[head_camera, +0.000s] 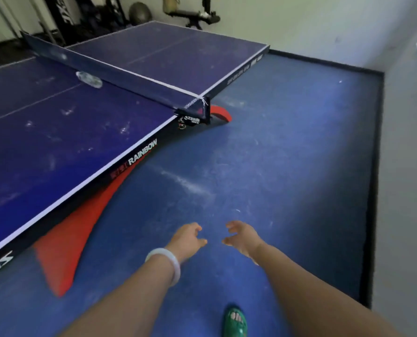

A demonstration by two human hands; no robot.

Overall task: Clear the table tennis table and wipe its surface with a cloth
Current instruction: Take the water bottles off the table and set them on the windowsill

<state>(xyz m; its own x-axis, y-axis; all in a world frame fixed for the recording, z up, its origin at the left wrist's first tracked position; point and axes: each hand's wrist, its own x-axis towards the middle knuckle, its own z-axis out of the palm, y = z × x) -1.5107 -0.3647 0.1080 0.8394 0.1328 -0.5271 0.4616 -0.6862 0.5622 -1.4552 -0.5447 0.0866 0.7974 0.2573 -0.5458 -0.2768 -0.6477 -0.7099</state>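
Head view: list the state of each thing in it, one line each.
Table: smudged with pale marks, not yet wiped.
Net: strung up across the table.
Clear thing: lying on the table by the net, too blurred to name.
Left hand: loosely curled, holds nothing.
Right hand: loosely curled, holds nothing.

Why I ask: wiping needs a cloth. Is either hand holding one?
No: the left hand and the right hand both hover empty above the floor, fingers loosely curled.

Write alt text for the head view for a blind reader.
The left hand and right hand, both empty, reach out over the blue floor beside a smudged table tennis table. A pale object lies on it near the net.
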